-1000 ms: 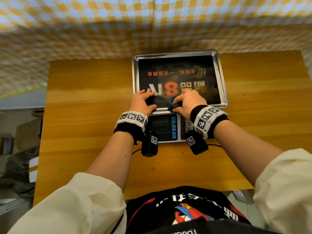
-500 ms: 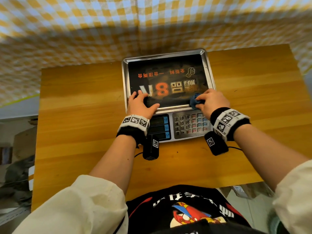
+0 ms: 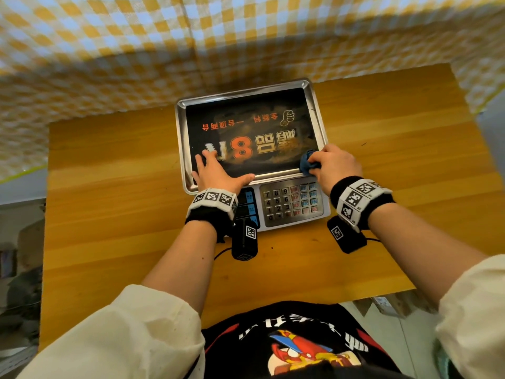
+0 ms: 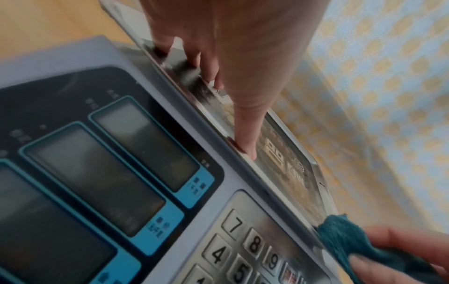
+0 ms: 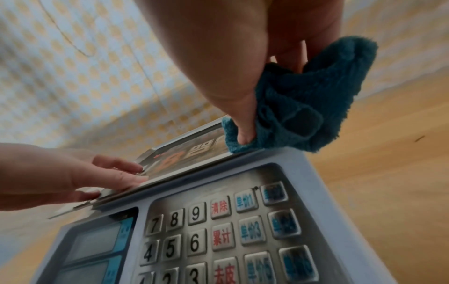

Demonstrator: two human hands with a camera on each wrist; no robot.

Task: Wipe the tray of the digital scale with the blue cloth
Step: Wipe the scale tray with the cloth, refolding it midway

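**A:** What did you have in front of you?

**B:** Biggest first: the wooden table (image 3: 114, 203), with the digital scale (image 3: 293, 206) on it, and that scale is my landmark. Its steel tray (image 3: 317, 110) sat on top, on the far side of the keypad (image 3: 291, 203).

**A:** And my hands?

**B:** I had the left hand (image 3: 218, 173) flat on the tray's near-left corner, fingers straight and spread, thumb along the near rim. I'd judge that was to keep the tray from shifting under the wiping. The right hand (image 3: 334, 165) was at the tray's near-right corner, fingers and thumb bunched round the blue cloth (image 3: 308, 162).

**A:** Where was the cloth exactly?

**B:** Wadded up, pressed against the near rim just above the keypad. Bunching it probably lets it get into the rim's groove.
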